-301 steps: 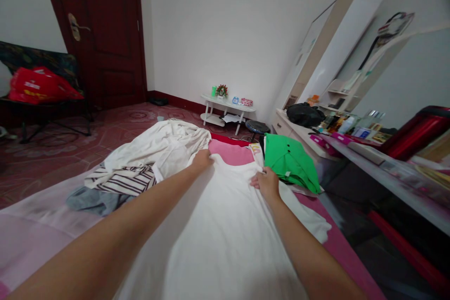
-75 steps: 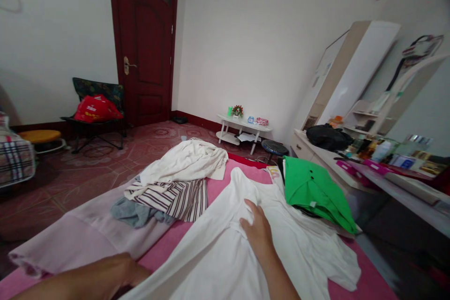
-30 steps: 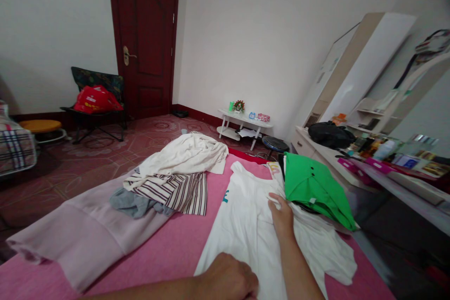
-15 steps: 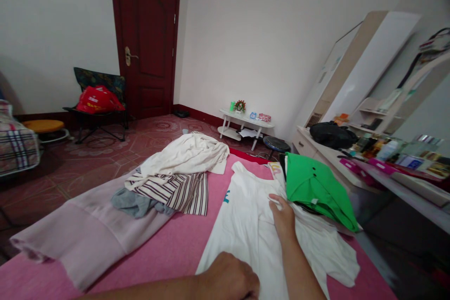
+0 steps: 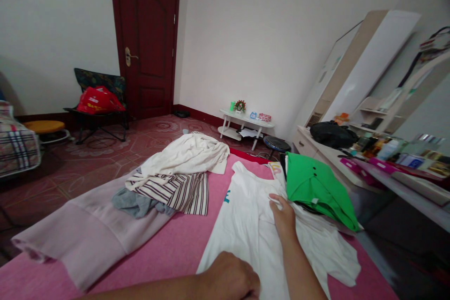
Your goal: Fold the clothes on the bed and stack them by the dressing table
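A white T-shirt (image 5: 242,225) with coloured lettering lies partly folded on a pink bed cover (image 5: 172,248). My left hand (image 5: 232,276) is closed at the shirt's near part; its fingertips are hidden from me, but cloth appears gripped under them. Farther up, my right hand (image 5: 283,213) pinches the shirt's fabric below the collar between thumb and fingers. One sleeve spreads out to the right of my right forearm. Just beyond that sleeve is a folded green garment (image 5: 318,187) on top of other folded clothes.
On the left of the bed lie a cream garment (image 5: 186,154), a striped garment (image 5: 184,192), a grey piece of cloth (image 5: 135,204) and a pale lilac garment (image 5: 87,229). A dresser (image 5: 305,145) holding a black bag (image 5: 332,135) and bottles stands at right.
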A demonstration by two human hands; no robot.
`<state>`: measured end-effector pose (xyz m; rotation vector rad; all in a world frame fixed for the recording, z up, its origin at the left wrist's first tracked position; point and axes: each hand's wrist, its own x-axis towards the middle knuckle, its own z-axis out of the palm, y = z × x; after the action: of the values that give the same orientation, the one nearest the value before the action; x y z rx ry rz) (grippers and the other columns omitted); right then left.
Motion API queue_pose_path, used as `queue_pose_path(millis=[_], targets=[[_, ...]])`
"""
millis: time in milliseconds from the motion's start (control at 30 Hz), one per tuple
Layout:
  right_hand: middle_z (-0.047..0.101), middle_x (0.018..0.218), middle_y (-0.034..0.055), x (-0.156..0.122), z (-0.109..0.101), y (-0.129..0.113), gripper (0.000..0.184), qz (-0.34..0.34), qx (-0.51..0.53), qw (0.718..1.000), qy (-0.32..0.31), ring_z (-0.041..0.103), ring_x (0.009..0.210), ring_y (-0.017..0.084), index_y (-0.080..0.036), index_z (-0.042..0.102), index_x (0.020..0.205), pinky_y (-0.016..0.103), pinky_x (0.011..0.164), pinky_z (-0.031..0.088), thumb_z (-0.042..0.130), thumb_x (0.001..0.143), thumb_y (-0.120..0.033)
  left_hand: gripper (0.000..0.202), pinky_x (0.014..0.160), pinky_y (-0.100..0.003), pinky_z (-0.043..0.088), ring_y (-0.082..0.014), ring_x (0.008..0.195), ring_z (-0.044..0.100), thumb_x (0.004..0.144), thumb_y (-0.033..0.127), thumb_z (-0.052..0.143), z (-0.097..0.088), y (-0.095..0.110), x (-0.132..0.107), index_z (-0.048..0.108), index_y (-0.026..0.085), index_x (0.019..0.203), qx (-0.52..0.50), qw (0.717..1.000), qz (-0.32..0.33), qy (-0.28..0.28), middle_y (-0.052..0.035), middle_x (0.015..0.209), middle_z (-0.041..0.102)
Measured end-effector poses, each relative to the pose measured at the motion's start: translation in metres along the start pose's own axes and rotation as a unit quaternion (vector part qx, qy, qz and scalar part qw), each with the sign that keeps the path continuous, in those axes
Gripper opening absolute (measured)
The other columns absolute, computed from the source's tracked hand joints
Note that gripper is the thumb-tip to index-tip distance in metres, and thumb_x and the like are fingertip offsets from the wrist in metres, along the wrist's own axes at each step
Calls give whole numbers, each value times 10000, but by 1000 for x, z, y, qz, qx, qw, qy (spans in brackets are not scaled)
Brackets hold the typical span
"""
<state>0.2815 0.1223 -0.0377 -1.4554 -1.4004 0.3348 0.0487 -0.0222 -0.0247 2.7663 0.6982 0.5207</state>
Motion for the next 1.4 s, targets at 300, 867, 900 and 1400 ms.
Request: queue_pose_path(millis=[300,867,900,1400], targets=[[717,986,104,0,0,-2,348,3,-2,1000,1,619,989,308,-182,703,900,438,937,426,552,668,-393,234,494,-195,348,-108,677,666,845,407,636,-3,2,0,632,190,759,-19,1000,-8,5,39,755,700],[713,990,107,0,0,1,348,4,-14,1000,-4,614,988,313,-181,702,914,445,939,419,548,677,-383,222,550,-170,402,-122,707,677,856,396,621,-11,4,0,635,187,782,-37,999,-17,-15,23,795,718],[713,992,108,0,0,1,347,4,-14,1000,-4,613,990,314,-181,701,913,446,941,418,548,677,-383,191,566,-173,416,-134,722,684,852,381,626,-15,6,0,642,191,843,-41,998,-29,-21,15,807,725],[710,1008,108,0,1,3,365,-6,-17,1000,-9,615,994,301,-174,696,926,428,944,422,539,685,-398,158,637,-185,480,-143,783,689,840,209,591,-17,4,0,652,236,983,-45,998,-6,-42,21,912,728]])
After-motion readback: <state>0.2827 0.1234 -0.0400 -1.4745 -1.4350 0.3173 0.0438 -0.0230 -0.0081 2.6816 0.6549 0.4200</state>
